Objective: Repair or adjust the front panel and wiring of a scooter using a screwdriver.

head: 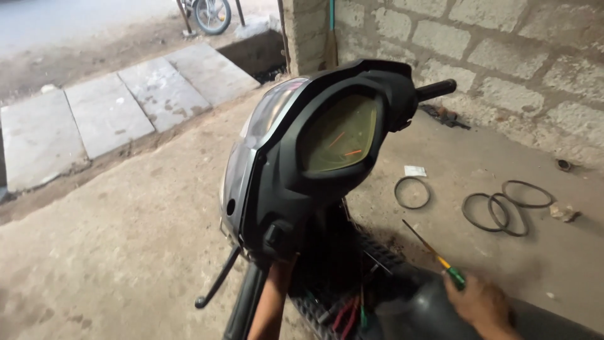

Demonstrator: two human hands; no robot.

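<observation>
Black scooter on concrete floor, headstock with yellowed instrument dial facing me, block wall behind. My left arm reaches up under handlebar; left hand hidden, fingers cannot tell. My right hand, bottom edge, fingers wrapped round green-handled screwdriver, shaft tilted up-left. Black rubber rings flat on floor near wall.
</observation>
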